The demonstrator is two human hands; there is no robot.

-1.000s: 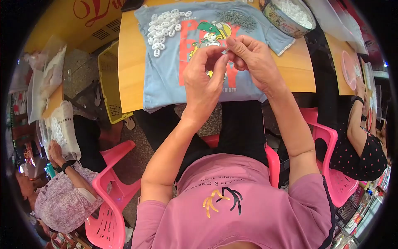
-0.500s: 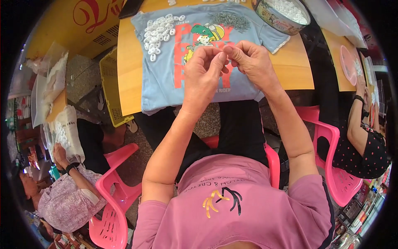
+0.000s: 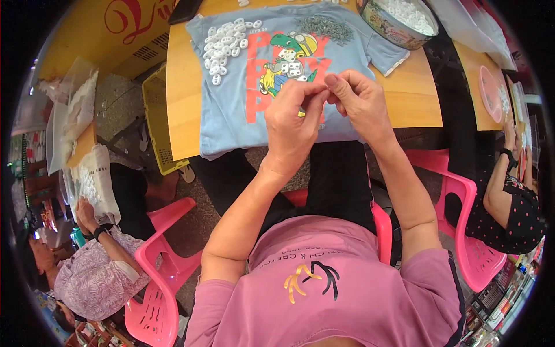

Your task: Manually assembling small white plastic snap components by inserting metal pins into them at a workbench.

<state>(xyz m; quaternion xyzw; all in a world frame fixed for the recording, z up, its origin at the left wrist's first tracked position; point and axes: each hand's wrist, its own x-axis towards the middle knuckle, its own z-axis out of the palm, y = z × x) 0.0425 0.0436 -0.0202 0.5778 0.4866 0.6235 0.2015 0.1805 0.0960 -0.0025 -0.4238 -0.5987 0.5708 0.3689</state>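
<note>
The left hand [image 3: 292, 124] and the right hand [image 3: 358, 104] met above the blue shirt [image 3: 243, 87], which lay flat on the wooden desk [image 3: 410, 101]. The fingers [image 3: 315, 98] of both hands were pinched together on something very small. It was mostly hidden, so it may have been a little yellow piece [image 3: 301, 114], but I could not tell for sure. Both hands hovered over the lower part of the shirt, just below its dinosaur picture [image 3: 286, 61]. A pile of white rings [image 3: 225, 49] sat on the shirt's upper left part. A heap of small grey metal bits [image 3: 326, 26] lay on the shirt's upper right part. A round tin [image 3: 393, 26] full of white pieces stood on the desk just right of the shirt. A yellow basket [image 3: 156, 124] stood on the floor to the left of the shirt.
</note>
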